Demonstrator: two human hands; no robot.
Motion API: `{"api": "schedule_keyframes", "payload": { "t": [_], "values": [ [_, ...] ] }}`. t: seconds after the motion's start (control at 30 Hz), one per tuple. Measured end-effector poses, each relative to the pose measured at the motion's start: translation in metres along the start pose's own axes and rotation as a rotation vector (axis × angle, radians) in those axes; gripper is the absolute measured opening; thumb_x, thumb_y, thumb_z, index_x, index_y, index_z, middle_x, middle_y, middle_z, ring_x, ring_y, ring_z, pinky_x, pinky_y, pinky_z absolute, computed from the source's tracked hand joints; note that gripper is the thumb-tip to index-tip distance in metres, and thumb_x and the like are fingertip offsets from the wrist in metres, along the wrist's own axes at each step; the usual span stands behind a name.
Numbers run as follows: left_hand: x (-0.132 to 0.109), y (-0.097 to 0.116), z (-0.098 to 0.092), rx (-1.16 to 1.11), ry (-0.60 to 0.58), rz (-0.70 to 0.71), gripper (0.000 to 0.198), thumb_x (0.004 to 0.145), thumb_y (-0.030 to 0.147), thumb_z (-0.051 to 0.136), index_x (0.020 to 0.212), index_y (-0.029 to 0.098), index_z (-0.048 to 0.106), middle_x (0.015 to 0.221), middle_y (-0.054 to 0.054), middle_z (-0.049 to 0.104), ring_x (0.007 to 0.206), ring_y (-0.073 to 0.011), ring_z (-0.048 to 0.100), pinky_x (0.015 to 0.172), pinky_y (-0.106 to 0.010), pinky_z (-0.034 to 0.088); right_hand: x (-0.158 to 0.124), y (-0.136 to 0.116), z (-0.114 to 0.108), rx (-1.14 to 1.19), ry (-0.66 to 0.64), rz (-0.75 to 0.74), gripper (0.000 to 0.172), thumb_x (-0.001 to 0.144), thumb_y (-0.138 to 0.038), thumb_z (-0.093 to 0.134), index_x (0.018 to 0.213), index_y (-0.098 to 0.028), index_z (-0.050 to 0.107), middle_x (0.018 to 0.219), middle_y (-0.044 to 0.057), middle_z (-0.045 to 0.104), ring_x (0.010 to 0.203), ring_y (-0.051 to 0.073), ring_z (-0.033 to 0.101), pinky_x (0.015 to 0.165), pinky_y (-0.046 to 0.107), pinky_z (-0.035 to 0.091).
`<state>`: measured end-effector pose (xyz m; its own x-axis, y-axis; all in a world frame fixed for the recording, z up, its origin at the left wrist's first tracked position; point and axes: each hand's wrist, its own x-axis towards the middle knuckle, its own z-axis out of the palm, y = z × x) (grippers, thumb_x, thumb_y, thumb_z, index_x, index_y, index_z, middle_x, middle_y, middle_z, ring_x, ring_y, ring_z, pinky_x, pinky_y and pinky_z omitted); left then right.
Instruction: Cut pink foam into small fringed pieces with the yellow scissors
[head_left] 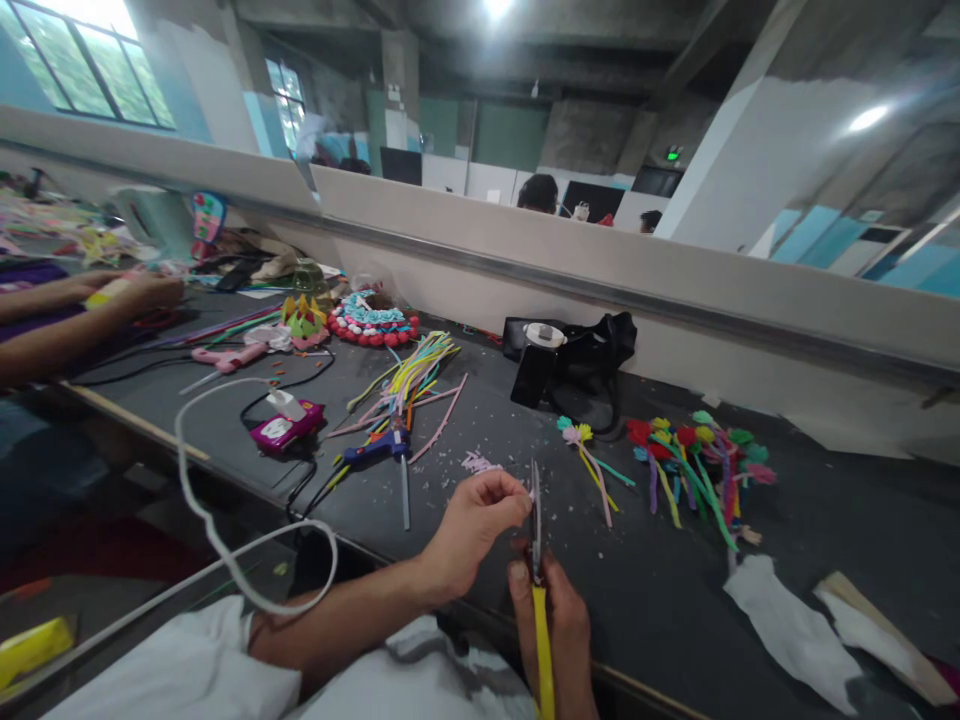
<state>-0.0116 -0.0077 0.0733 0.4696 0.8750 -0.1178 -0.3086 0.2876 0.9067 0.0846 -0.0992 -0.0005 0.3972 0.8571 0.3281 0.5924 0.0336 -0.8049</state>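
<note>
My right hand (pixel 555 610) is wrapped round yellow-handled scissors (pixel 541 640), whose metal blades point away from me over the dark table. Beside the blades, my left hand (pixel 480 525) pinches a small pale pink piece (pixel 530 496) between thumb and fingertips. Just beyond my left hand lies a small heap of pink cuttings (pixel 480 463), with tiny scraps scattered around it. To the right are a few fuzzy-stem flowers (pixel 577 433), and farther right a larger pile of colourful ones (pixel 697 450).
A blue glue gun (pixel 375 449) lies left of my hands, near loose fuzzy stems (pixel 420 375). Beyond are a purple power strip (pixel 287 428), a pink glue gun (pixel 229 357) and a black bag (pixel 611 345). Another person's hands (pixel 142 292) work at far left. A white cable (pixel 199 500) loops near my left arm.
</note>
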Motion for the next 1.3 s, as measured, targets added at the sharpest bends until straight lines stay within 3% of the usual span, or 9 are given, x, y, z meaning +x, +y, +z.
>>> {"api": "schedule_keyframes", "payload": {
  "t": [0.23, 0.37, 0.57, 0.67, 0.77, 0.87, 1.0, 1.2, 1.3],
  "values": [
    [-0.003, -0.004, 0.002, 0.031, -0.03, -0.023, 0.012, 0.065, 0.023, 0.069, 0.064, 0.014, 0.06, 0.058, 0.002, 0.055, 0.055, -0.0094, 0.045, 0.056, -0.022, 0.037, 0.004, -0.002, -0.002, 0.013, -0.045, 0.087, 0.048, 0.089, -0.056, 0.045, 0.099, -0.015, 0.068, 0.087, 0.011, 0.075, 0.072, 0.02, 0.07, 0.064, 0.025, 0.053],
    [-0.001, -0.009, 0.0, -0.021, -0.042, -0.014, 0.008, 0.067, 0.02, 0.066, 0.065, 0.013, 0.062, 0.059, 0.002, 0.055, 0.058, -0.0093, 0.045, 0.059, -0.022, 0.036, 0.014, 0.0, -0.008, 0.002, -0.057, 0.083, 0.046, 0.088, -0.055, 0.047, 0.103, -0.016, 0.066, 0.092, 0.01, 0.073, 0.079, 0.02, 0.069, 0.069, 0.025, 0.052],
    [0.012, -0.019, -0.018, -0.036, -0.095, -0.001, 0.014, 0.072, 0.025, 0.063, 0.064, 0.013, 0.061, 0.06, 0.001, 0.052, 0.058, -0.0094, 0.043, 0.06, -0.022, 0.035, 0.026, 0.034, -0.03, -0.295, -0.02, 0.218, 0.055, 0.083, -0.061, 0.049, 0.112, -0.016, 0.063, 0.093, 0.012, 0.073, 0.079, 0.024, 0.069, 0.066, 0.029, 0.049],
    [0.023, -0.027, -0.034, 0.158, -0.063, 0.032, 0.015, 0.07, 0.029, 0.064, 0.066, 0.014, 0.061, 0.061, 0.001, 0.053, 0.058, -0.0101, 0.045, 0.059, -0.022, 0.036, 0.027, 0.055, -0.043, -0.508, -0.063, 0.27, 0.053, 0.085, -0.055, 0.047, 0.123, -0.02, 0.057, 0.088, 0.01, 0.073, 0.071, 0.025, 0.069, 0.058, 0.03, 0.046],
    [0.039, -0.035, -0.053, 0.546, 0.03, 0.165, 0.017, 0.071, 0.031, 0.062, 0.069, 0.015, 0.063, 0.062, 0.001, 0.056, 0.056, -0.0111, 0.046, 0.057, -0.023, 0.035, 0.024, 0.07, -0.053, -0.61, -0.126, 0.328, 0.047, 0.085, -0.05, 0.046, 0.123, -0.023, 0.056, 0.086, 0.008, 0.073, 0.067, 0.025, 0.069, 0.054, 0.029, 0.043],
    [0.058, -0.039, -0.073, 0.673, 0.031, 0.24, 0.008, 0.068, 0.023, 0.062, 0.071, 0.017, 0.067, 0.065, 0.001, 0.058, 0.061, -0.0127, 0.048, 0.061, -0.024, 0.035, 0.018, 0.08, -0.057, -0.635, -0.17, 0.351, 0.048, 0.084, -0.05, 0.046, 0.123, -0.023, 0.055, 0.086, 0.007, 0.073, 0.07, 0.025, 0.069, 0.056, 0.03, 0.044],
    [0.075, -0.037, -0.099, 0.822, 0.046, 0.336, 0.017, 0.065, 0.012, 0.058, 0.077, 0.018, 0.068, 0.079, -0.002, 0.059, 0.071, -0.0146, 0.05, 0.067, -0.025, 0.037, 0.017, 0.087, -0.062, -0.599, -0.212, 0.386, 0.053, 0.084, -0.052, 0.044, 0.128, -0.022, 0.051, 0.09, 0.005, 0.072, 0.078, 0.025, 0.069, 0.064, 0.031, 0.047],
    [0.078, -0.028, -0.127, 1.03, 0.003, 0.379, 0.021, 0.072, 0.016, 0.057, 0.091, 0.017, 0.067, 0.09, -0.005, 0.057, 0.073, -0.0153, 0.052, 0.07, -0.027, 0.041, 0.029, 0.108, -0.083, -0.595, -0.268, 0.343, 0.06, 0.079, -0.051, 0.045, 0.13, -0.019, 0.051, 0.091, 0.005, 0.071, 0.086, 0.024, 0.067, 0.075, 0.033, 0.048],
    [0.081, -0.022, -0.132, 1.133, -0.101, 0.375, 0.042, 0.069, 0.023, 0.066, 0.111, 0.019, 0.063, 0.108, -0.008, 0.057, 0.081, -0.0178, 0.055, 0.075, -0.029, 0.044, 0.038, 0.12, -0.099, -0.645, -0.307, 0.259, 0.055, 0.077, -0.045, 0.046, 0.126, -0.02, 0.056, 0.093, 0.007, 0.072, 0.086, 0.024, 0.067, 0.077, 0.032, 0.049]
  ]
}}
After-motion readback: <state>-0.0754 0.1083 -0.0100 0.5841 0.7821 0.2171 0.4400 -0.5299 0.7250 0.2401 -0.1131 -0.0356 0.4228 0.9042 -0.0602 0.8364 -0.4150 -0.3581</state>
